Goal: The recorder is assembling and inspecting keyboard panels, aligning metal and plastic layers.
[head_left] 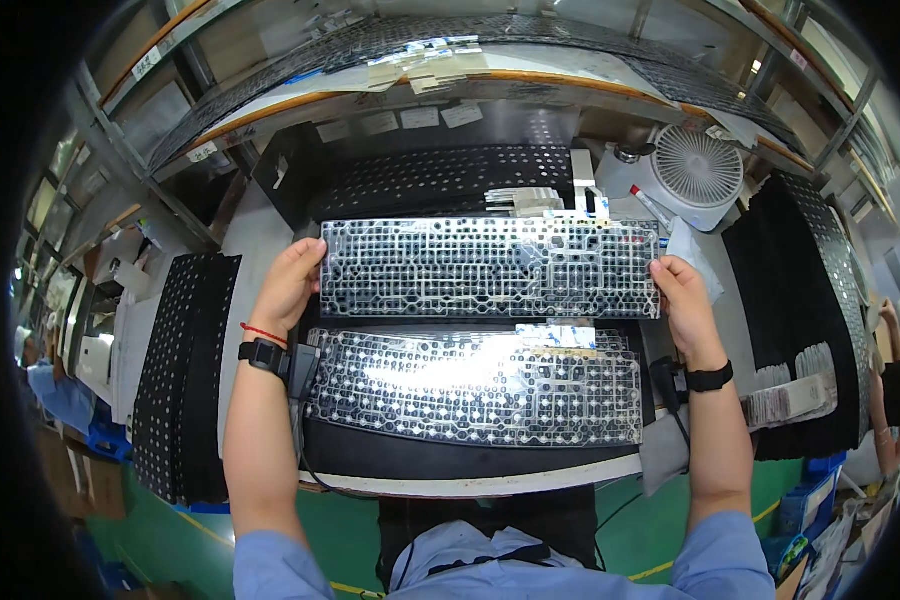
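Between my two hands is a keyboard membrane sheet (440, 268), a long clear panel with printed traces over a dark backing. My left hand (292, 285) pinches its left end, fingers closed on the edge. At the right end, my right hand (682, 295) grips the edge in the same way. A flat tail with blue and white film (595, 208) rises from its upper right. Nearer to me, a second membrane sheet (470, 385) lies on a black mat (450, 462), with bright glare on its middle. A blue-white tab (560, 337) sticks up from its top edge.
Stacked black perforated sheets stand left (175, 380), with another stack at right (805, 300) and one behind (440, 175). A white fan (697, 170) sits at back right. Bundled pale strips (792, 390) rest by the right stack. A shelf (270, 112) spans the back. Cables run beside both wrists.
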Demonstrator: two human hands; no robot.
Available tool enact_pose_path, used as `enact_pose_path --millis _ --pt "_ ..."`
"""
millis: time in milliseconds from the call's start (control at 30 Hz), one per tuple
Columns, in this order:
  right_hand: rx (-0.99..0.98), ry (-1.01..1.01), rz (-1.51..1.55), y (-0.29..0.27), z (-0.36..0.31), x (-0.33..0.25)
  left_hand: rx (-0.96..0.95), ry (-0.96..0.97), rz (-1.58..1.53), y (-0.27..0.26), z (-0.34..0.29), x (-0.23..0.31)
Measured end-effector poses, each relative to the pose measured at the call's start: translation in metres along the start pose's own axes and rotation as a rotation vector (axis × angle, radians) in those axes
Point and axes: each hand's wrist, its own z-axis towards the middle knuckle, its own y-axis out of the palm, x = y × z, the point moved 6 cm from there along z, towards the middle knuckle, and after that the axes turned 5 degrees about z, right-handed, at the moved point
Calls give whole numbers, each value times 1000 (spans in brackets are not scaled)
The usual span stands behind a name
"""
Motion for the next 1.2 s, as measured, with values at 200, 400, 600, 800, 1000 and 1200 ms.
enact_pose_path --millis 200,400,600,800,1000,1200 --pt "18 -24 18 1 -2 -4 12 -9 4 1 -1 0" --pt "9 -46 68 3 -3 -7 25 -7 2 1 1 -2" --pt "-14 -71 92 1 -1 -6 -12 37 -37 -5 4 -5" --pt "-31 -84 68 4 -4 -10 9 67 -92 14 -5 14" --pt "-35 -70 -1 9 -5 -10 -85 26 87 15 -5 3" --pt "-61 -82 -7 5 -4 -8 -51 54 195 14 -3 2"
